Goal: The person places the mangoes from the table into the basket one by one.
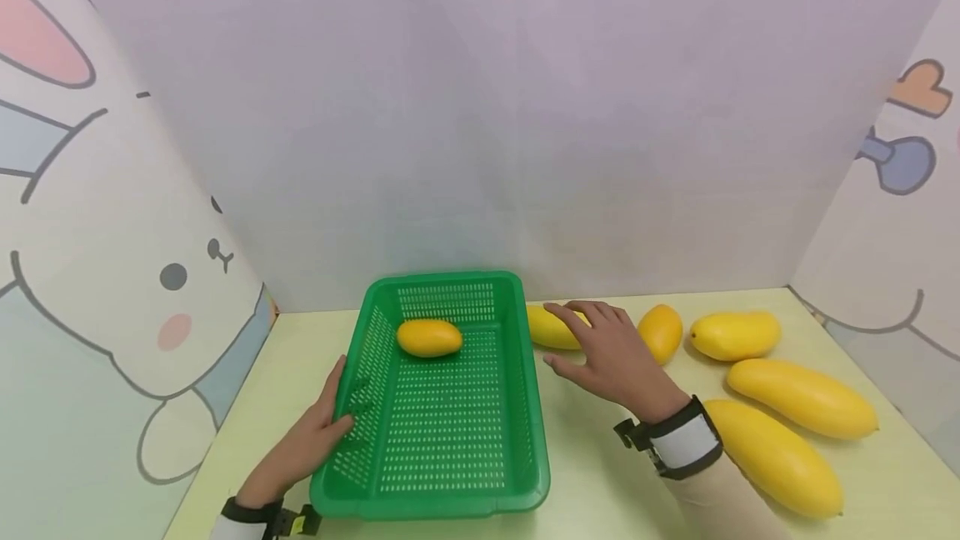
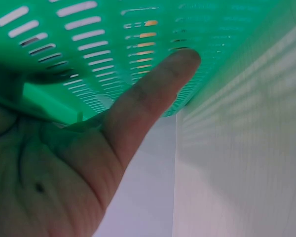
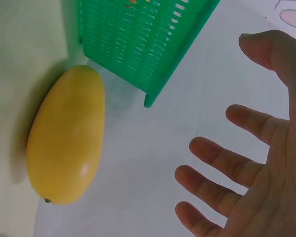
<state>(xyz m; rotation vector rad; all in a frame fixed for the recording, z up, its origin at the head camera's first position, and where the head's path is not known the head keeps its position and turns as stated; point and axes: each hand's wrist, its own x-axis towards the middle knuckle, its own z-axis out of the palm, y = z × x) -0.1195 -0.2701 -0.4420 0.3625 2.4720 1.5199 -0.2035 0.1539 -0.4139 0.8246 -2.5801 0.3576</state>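
A green perforated plastic basket (image 1: 537, 407) stands on the table with an orange-yellow mango (image 1: 429, 338) lying inside near its far end. My left hand (image 1: 303, 444) grips the basket's left side, its thumb over the rim and fingers against the slotted outer wall. In the left wrist view one finger (image 2: 148, 94) lies along that wall. To the right of the basket, my right hand (image 1: 611, 357) hovers with spread fingers and holds nothing. Beneath it, partly hidden, lies a yellow oval fruit (image 1: 551, 328), seen whole as the yellow fruit (image 3: 66, 136) in the right wrist view.
Right of my right hand are another orange-yellow mango (image 1: 661, 333), a shorter yellow fruit (image 1: 735, 335) and two long yellow fruits, one farther (image 1: 802, 397) and one nearer (image 1: 776, 458). A pale back wall (image 1: 465, 123) and cartoon-printed side panels (image 1: 135, 273) enclose the table.
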